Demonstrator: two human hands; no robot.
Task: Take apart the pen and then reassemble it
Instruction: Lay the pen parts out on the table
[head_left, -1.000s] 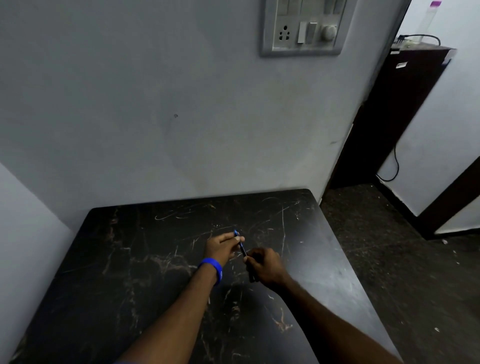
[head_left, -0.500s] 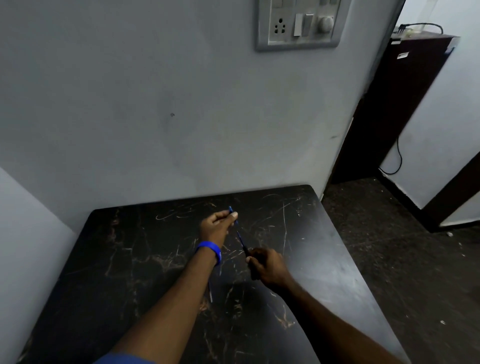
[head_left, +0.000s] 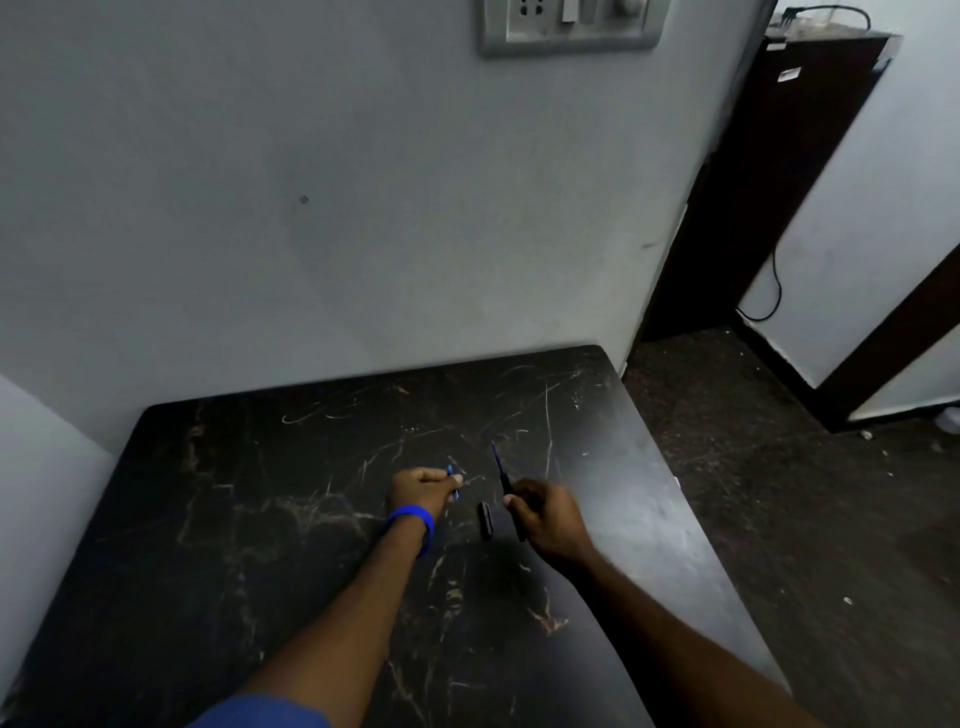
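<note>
The pen is in pieces over the dark marble table (head_left: 260, 545). My left hand (head_left: 418, 491), with a blue band on its wrist, is closed on a small blue pen part (head_left: 452, 480) that pokes out past the fingers. My right hand (head_left: 545, 517) grips the dark pen barrel (head_left: 506, 488), from whose far end a thin blue refill (head_left: 496, 454) sticks out and points away from me. Between the two hands a short black pen piece (head_left: 485, 519) lies flat on the table, touched by neither hand.
The table stands against a grey wall with a switch and socket panel (head_left: 571, 26) high up. Its right edge drops to a dark floor (head_left: 779, 493). A dark cabinet (head_left: 779, 182) with a hanging cable stands at the back right.
The hands were together on the pen, then drew apart. The left hand now carries a small blue part to the left, the right keeps the barrel, and a black piece has come into view on the table.
</note>
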